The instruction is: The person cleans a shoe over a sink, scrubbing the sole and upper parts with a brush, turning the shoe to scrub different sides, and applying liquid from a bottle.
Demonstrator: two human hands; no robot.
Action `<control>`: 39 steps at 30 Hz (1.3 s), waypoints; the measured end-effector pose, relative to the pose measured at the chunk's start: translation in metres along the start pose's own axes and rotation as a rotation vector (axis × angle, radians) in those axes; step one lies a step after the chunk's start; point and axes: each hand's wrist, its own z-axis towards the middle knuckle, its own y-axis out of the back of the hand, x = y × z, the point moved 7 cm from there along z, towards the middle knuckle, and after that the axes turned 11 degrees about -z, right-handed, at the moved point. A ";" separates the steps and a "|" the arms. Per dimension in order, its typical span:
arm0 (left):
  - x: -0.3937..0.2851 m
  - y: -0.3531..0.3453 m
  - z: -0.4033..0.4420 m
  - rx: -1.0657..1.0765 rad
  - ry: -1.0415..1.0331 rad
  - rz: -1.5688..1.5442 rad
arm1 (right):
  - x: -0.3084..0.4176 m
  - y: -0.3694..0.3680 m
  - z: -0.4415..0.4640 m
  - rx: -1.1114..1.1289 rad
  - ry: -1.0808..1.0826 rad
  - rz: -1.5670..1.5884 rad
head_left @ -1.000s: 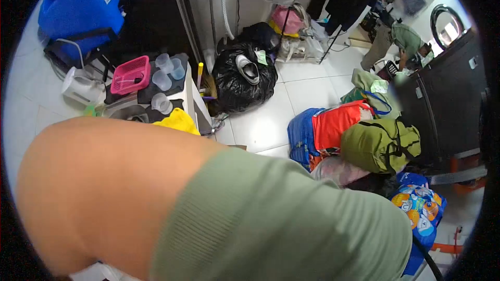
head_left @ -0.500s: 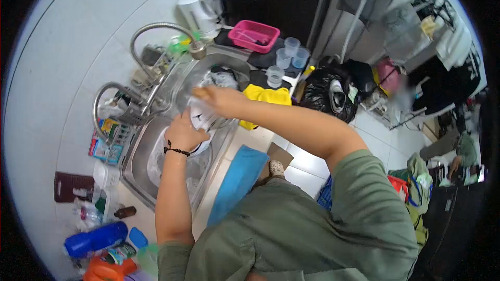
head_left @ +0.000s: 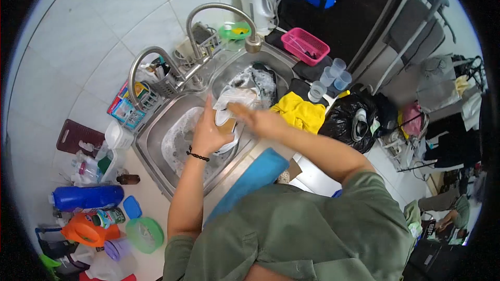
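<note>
Over the divider between two steel sinks, my left hand (head_left: pixel 210 134), with a dark bead bracelet at the wrist, grips a white shoe (head_left: pixel 237 98). A tan patch shows on the shoe beside the thumb. My right hand (head_left: pixel 263 121) is at the right side of the shoe, blurred by motion, its fingers pointing towards it; whether it holds anything is unclear. Suds and water lie in the left sink (head_left: pixel 182 138). In the right sink (head_left: pixel 281 67), a dark item sits among white foam.
Two curved faucets rise behind the sinks. A yellow cloth (head_left: pixel 299 112), pink basket (head_left: pixel 305 47) and clear cups (head_left: pixel 327 76) are at the right. A blue cloth (head_left: pixel 250 179) lies along the front edge. Bottles and a green bowl (head_left: pixel 145 235) stand at left. Another person (head_left: pixel 455 213) is at far right.
The view has swung from the room down to the sinks, bringing both hands and the shoe into sight. Since the middle frame, my right hand has shifted from above the shoe to its right side.
</note>
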 end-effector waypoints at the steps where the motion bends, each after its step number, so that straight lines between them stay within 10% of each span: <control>1: 0.008 -0.002 0.001 0.011 0.011 -0.007 | 0.015 -0.006 -0.011 -0.135 0.164 -0.027; 6: -0.003 0.000 -0.013 -0.138 -0.043 -0.013 | -0.056 -0.015 0.031 -0.114 0.058 0.001; 28: -0.011 -0.010 -0.040 -0.293 -0.369 0.088 | 0.032 0.017 -0.013 -0.034 0.313 -0.143; 32: 0.018 -0.007 -0.042 -0.317 -0.274 -0.038 | -0.011 0.020 0.043 -0.134 0.082 -0.245; 39: 0.043 -0.002 -0.054 -0.407 0.032 -0.478 | 0.039 0.025 0.017 0.095 0.312 -0.241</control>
